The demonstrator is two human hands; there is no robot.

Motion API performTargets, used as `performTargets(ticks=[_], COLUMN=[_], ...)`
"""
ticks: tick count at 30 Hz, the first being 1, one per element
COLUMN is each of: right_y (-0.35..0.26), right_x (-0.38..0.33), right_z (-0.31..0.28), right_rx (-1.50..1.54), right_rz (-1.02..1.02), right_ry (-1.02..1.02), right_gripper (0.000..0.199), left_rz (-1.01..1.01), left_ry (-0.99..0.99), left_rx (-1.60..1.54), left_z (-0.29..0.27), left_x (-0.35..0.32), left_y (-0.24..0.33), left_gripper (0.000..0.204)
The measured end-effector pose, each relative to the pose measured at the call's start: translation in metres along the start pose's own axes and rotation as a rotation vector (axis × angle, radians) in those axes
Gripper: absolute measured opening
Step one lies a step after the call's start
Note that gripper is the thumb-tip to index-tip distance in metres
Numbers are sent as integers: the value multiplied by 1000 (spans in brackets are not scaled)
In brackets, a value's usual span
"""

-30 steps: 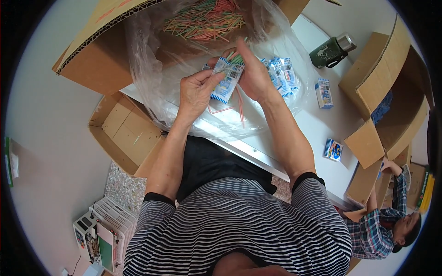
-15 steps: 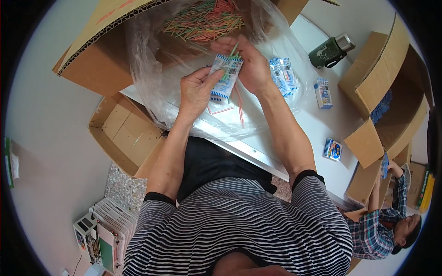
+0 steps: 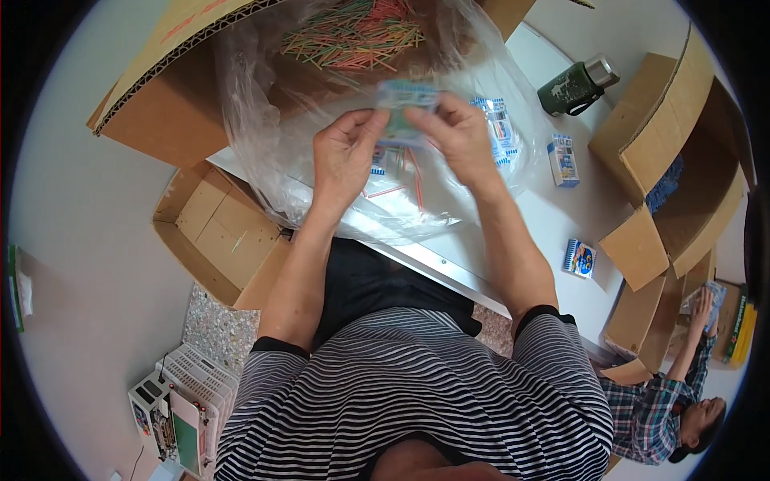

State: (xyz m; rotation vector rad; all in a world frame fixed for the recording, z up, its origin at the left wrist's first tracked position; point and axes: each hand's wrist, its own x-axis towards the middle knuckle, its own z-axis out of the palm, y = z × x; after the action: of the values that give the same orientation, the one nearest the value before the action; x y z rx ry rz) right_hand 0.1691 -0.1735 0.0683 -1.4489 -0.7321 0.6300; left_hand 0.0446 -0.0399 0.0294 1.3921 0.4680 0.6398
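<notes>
Between my hands is a small blue-and-white plastic packet (image 3: 407, 116), smeared by motion, with some green showing through it. My left hand (image 3: 343, 156) pinches its left side between thumb and fingers. On the other side my right hand (image 3: 465, 143) grips it, thumb across the front. Beneath, part of another packet (image 3: 378, 167) and a few loose pink sticks (image 3: 416, 183) lie on the clear plastic. More packets (image 3: 499, 128) rest just right of my right hand. Beyond both hands, a pile of thin green, red and yellowish sticks (image 3: 353, 40) lies inside a plastic-lined cardboard box (image 3: 172, 120).
A clear plastic sheet (image 3: 257, 136) spreads from the box over the white table (image 3: 537, 220). On the right are a green flask (image 3: 571, 90), two small packs (image 3: 564, 160) and open cartons (image 3: 642, 248). A shallow box (image 3: 216, 232) sits left. A co-worker (image 3: 650, 409) is at lower right.
My right hand has come down from the packet's top edge to its right side. The packet has risen slightly and turned. The co-worker's hands have moved out from behind the carton.
</notes>
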Motion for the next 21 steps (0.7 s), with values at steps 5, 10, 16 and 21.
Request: performTargets(ticks=[5, 10, 16, 21], right_y=[-23, 10, 0, -11], right_x=[-8, -17, -6, 58], right_z=[-50, -59, -53, -31], right_rx=[-119, -1192, -1074, -928], right_rz=[34, -77, -254, -355], right_ry=[127, 235, 283, 142], right_gripper=[26, 43, 41, 27], left_rz=[21, 59, -126, 74], left_ry=[190, 177, 0, 86], left_rx=[944, 1171, 986, 1261], left_z=[-29, -22, -31, -28], left_x=[-3, 4, 11, 8], left_y=[14, -5, -5, 7], left_gripper=[41, 46, 40, 29])
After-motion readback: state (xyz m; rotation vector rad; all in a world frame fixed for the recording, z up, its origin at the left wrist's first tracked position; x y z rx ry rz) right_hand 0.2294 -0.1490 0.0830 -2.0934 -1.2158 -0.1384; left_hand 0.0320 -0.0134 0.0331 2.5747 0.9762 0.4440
